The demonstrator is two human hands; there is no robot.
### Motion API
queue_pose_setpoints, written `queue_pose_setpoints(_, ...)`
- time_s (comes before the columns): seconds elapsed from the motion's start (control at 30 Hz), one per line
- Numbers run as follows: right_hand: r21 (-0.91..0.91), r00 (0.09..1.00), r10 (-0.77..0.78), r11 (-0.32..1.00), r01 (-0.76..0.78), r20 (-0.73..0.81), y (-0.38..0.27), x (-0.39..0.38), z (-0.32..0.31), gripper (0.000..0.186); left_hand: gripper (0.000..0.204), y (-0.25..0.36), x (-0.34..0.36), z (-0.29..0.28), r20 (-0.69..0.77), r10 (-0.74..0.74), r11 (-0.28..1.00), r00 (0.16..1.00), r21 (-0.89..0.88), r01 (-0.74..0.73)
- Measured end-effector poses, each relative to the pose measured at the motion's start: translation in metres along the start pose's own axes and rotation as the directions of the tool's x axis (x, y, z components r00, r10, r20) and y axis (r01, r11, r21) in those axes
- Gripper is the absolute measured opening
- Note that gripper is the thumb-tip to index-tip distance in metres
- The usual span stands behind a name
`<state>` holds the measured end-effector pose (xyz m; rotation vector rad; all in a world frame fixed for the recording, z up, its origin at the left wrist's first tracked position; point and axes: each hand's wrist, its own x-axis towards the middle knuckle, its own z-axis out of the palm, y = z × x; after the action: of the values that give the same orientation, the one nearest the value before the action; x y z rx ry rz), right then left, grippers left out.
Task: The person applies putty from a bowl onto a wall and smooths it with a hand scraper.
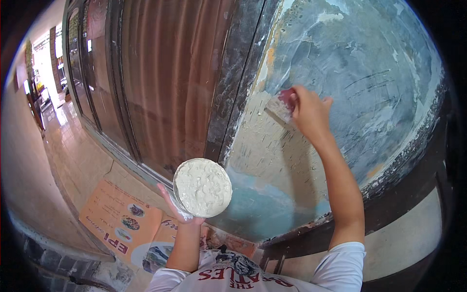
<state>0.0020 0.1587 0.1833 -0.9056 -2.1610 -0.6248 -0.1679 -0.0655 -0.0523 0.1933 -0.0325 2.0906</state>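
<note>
My left hand (181,210) supports a round tub (175,195) from below and the side, its thumb showing at the left edge. Whitish putty (203,187) fills the tub nearly to the rim, its surface lumpy. Higher up on the right, the fingers of my right hand (311,114) are closed round a putty knife (278,108) with a dark red grip. Its wide blade, smeared with putty, lies against the wall (350,63). Below the blade is a cream-coloured coat (262,138) with rough streaks; the wall above and to the right is blotchy blue-grey.
A dark wooden frame (232,92) borders the wall on the left, beside a glazed panel with a brown curtain (170,82). Orange printed sheets (119,211) lie on the floor at lower left. A dark ledge (408,204) runs along the lower right.
</note>
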Motion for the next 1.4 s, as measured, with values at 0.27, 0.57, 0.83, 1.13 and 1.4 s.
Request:
queue_pose_setpoints(0.27,0.067,0.987,0.142,0.988,-0.137,-0.079,0.012,0.013,-0.009,0.016,0.103,0.004,-0.003,-0.002,-0.042,0.026,0.998,0.999,0.063,-0.023)
queue_pose_setpoints(0.57,0.021,0.994,0.083,0.996,-0.082,-0.067,0.014,0.012,-0.001,0.018,0.104,0.007,-0.009,-0.002,-0.068,0.087,0.987,0.994,0.14,-0.077)
queue_pose_setpoints(0.83,-0.017,0.997,-0.077,0.997,0.076,-0.032,0.001,-0.002,0.015,0.015,0.1,0.008,-0.013,-0.003,-0.062,0.074,0.992,0.995,0.102,-0.067)
queue_pose_setpoints(1.13,0.735,0.967,0.252,0.662,-0.149,-0.031,-0.002,-0.026,0.014,0.016,0.1,0.016,-0.017,-0.01,-0.052,0.039,0.998,0.998,0.042,-0.037)
queue_pose_setpoints(1.4,0.645,0.667,-0.054,-0.207,-0.735,0.743,-0.041,-0.189,0.091,0.02,0.1,0.003,-0.008,-0.026,-0.114,-0.046,0.998,0.992,0.048,0.052)
